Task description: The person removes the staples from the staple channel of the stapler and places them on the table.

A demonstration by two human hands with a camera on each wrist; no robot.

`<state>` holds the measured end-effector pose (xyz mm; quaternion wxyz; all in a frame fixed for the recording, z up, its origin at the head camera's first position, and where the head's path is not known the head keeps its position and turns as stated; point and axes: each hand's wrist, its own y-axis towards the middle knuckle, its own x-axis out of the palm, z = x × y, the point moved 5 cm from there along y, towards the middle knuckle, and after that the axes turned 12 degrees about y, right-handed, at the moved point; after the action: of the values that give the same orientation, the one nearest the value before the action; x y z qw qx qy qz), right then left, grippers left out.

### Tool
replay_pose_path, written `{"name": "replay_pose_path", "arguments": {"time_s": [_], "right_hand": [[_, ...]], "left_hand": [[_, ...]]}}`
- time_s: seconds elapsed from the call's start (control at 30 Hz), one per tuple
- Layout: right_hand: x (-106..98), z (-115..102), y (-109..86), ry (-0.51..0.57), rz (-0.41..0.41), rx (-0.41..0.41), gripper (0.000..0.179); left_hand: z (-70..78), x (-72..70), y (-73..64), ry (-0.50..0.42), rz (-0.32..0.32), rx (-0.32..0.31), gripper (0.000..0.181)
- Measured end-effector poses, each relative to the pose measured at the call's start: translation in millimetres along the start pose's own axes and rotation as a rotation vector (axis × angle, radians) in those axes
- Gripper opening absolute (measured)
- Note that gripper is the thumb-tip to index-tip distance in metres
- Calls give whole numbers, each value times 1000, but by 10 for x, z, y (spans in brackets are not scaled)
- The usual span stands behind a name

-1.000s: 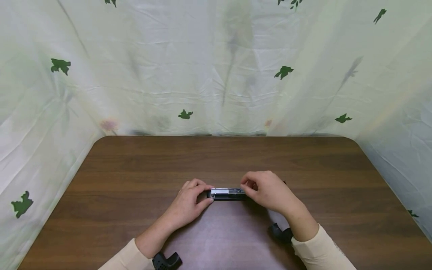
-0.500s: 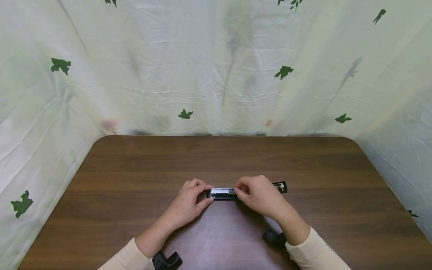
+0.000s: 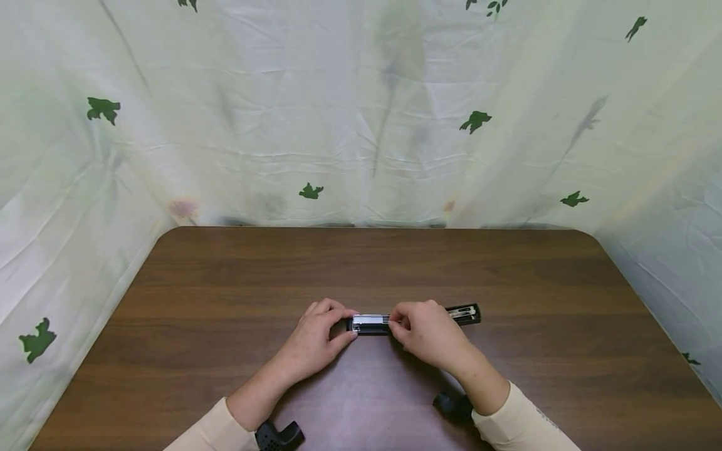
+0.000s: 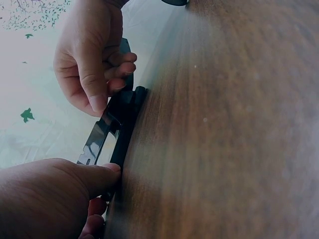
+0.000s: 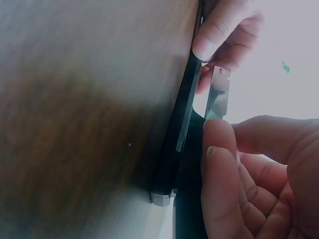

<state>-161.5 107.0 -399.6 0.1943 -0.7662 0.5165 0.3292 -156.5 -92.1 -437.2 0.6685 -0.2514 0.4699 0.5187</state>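
Note:
A black stapler [image 3: 371, 328] lies swung open on the table in the head view, its metal staple magazine [image 5: 218, 92] exposed. The person's left hand [image 3: 311, 343] grips the left end between thumb and fingers. The right hand [image 3: 431, 332] has thumb and index finger pinched at the magazine's middle, the other fingers curled. Whether a strip of staples sits between those fingertips is hidden. Beyond the right hand, the stapler's top cover [image 3: 466, 313] sticks out to the right with its inside facing up. In the left wrist view the magazine stands raised at an angle from the black base [image 4: 124, 139].
A brown wooden table [image 3: 254, 269] bears the stapler. Pale curtains [image 3: 333, 113] with green leaf-like shapes surround its back and sides. Black wrist devices [image 3: 280, 435] sit under both forearms, close to the tabletop.
The right hand has slid left along the magazine, covering more of it and uncovering the top cover at the right. The left hand has stayed in place on the stapler's left end.

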Motion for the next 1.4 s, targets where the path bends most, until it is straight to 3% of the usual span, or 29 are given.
{"name": "replay_pose_path", "arguments": {"time_s": [1.03, 1.4], "right_hand": [[18, 0, 14, -9, -6, 3, 4], [38, 7, 4, -30, -24, 41, 5]], "left_hand": [[5, -12, -3, 1, -1, -6, 33], [8, -2, -1, 5, 4, 0, 32]]}}
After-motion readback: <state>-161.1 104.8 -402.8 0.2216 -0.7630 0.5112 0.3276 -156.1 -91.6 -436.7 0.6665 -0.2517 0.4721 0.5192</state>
